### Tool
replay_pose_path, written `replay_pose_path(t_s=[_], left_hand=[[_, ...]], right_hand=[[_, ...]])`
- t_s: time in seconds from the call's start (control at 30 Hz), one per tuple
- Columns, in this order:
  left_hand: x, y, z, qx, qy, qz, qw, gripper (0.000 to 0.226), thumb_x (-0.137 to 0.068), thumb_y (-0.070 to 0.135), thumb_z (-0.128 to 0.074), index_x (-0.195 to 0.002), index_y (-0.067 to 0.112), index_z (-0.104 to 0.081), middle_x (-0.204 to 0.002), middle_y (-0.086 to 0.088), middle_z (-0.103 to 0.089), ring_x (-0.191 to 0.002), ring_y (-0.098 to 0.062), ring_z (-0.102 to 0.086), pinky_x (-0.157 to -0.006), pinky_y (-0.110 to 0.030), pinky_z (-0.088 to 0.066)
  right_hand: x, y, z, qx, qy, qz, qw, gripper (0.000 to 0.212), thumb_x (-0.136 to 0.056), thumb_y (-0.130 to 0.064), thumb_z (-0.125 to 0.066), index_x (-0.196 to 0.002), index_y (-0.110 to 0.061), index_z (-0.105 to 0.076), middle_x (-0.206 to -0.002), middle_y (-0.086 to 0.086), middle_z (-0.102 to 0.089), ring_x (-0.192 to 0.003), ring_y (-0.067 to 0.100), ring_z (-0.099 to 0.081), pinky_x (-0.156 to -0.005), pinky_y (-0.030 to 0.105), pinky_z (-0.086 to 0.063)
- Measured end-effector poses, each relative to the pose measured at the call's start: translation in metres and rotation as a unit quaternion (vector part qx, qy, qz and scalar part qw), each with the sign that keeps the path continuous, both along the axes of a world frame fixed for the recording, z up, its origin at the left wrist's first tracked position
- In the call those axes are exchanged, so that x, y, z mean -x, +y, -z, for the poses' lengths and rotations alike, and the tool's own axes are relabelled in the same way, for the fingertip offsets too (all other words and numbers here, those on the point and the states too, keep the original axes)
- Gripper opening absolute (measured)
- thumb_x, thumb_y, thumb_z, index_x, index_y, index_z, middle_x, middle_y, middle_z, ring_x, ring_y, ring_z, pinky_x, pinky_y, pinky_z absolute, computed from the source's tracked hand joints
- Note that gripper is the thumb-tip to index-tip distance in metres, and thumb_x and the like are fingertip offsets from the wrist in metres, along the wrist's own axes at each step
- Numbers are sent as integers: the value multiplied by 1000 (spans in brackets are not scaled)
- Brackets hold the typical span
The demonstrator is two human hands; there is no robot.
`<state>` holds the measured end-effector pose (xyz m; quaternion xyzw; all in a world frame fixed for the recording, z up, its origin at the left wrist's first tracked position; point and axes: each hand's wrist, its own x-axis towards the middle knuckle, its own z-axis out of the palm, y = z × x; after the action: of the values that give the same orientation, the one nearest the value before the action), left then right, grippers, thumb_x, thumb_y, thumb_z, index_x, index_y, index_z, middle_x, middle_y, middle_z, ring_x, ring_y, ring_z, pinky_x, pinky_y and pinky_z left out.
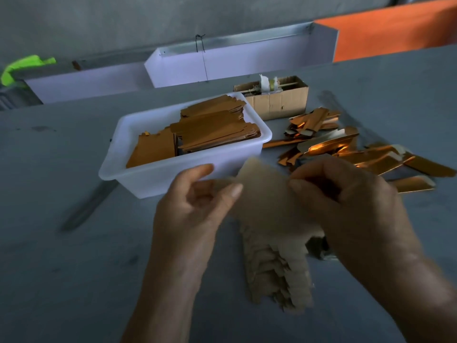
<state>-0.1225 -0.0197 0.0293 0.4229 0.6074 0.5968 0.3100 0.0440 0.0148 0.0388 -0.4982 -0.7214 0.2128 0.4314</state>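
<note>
**Pale card blank [264,194] held in both hands**

It sat at frame centre, tan, matte, flat and motion-blurred, its top edge peaked; the left hand [193,209] pinched its left edge between thumb and fingers; the right hand [353,201] clasped its right edge with curled fingers; lower in the frame lay a fanned stack [274,268] of like pieces.

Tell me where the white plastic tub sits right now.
In the head view the white plastic tub sits on the grey table just beyond the left hand, with the cardboard box behind its right corner and shiny copper pieces to its right.
</note>
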Motion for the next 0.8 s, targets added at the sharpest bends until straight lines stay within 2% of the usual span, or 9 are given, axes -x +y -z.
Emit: replay_pose_path(t_s=[0.07,0.13,0.23,0.4,0.5,0.6,0.7,0.77,0.8], left_hand=[[-7,-4,7,5,-208,46,977,52,-57,30,-75,-106,15,-69,-96,-1,-76,-83,-10,-72,-64,-17,-55],[-18,-8,14,17,-288,85,954,46,-59,23,-73,-101,6,-72,-98,-9,-76,-82,-17,-73,-62,-21,-55],[-30,-8,22,43,-282,57,957,34,-56,21,-75,-87,7,-77,-90,-13,-76,-77,-22,-73,-59,-24,-56],[-28,-5,23,52,-199,10,979,35,-49,23,-88,-82,15,-76,-82,-10,-76,-78,-26,-73,-64,-32,-55],[-27,-6,22,56,-166,4,985,38,-50,27,-88,-85,20,-76,-82,-6,-77,-79,-25,-73,-69,-35,-55],[-27,-7,20,62,-150,-2,987,35,-50,34,-78,-83,23,-76,-78,-4,-76,-75,-22,-73,-64,-33,-55],[-26,-6,20,71,-140,-6,988,26,-55,27,-81,-80,23,-76,-76,-5,-76,-74,-24,-73,-64,-34,-57],[-26,-4,22,80,-134,-11,988,16,-64,17,-82,-77,24,-77,-74,-4,-76,-73,-25,-73,-67,-36,-58],[-27,-4,23,87,-136,-12,987,14,-68,15,-81,-77,24,-77,-74,-4,-76,-74,-25,-73,-69,-38,-58]], right_hand=[[0,1,10,126,83,0,989,4,-83,-33,-61,-82,-32,-64,-74,-17,-58,-72,-12,-52,-47,7,-41],[4,-2,21,192,129,0,973,7,-80,-37,-60,-84,-32,-64,-72,-12,-60,-69,-4,-55,-47,13,-40],[10,-8,31,229,191,3,955,6,-79,-35,-63,-80,-30,-65,-72,-24,-63,-65,-9,-56,-52,18,-40],[11,-13,31,240,207,-31,948,13,-66,-41,-65,-76,-32,-64,-62,-14,-61,-56,-3,-53,-49,14,-42],[10,-14,30,219,182,-22,958,19,-60,-45,-62,-73,-31,-63,-64,-16,-61,-60,-3,-54,-52,15,-42],[10,-15,30,212,159,-32,964,19,-61,-45,-62,-77,-36,-64,-70,-14,-64,-67,1,-58,-57,19,-44],[10,-16,32,216,174,-38,960,20,-63,-42,-64,-81,-34,-67,-74,-10,-66,-74,6,-62,-61,23,-52],[12,-20,34,169,146,-24,974,21,-67,-40,-65,-86,-31,-68,-76,-9,-66,-76,6,-62,-67,24,-54],[14,-22,35,103,98,-9,990,17,-70,-35,-68,-85,-28,-68,-74,-9,-65,-74,5,-60,-66,16,-51]])
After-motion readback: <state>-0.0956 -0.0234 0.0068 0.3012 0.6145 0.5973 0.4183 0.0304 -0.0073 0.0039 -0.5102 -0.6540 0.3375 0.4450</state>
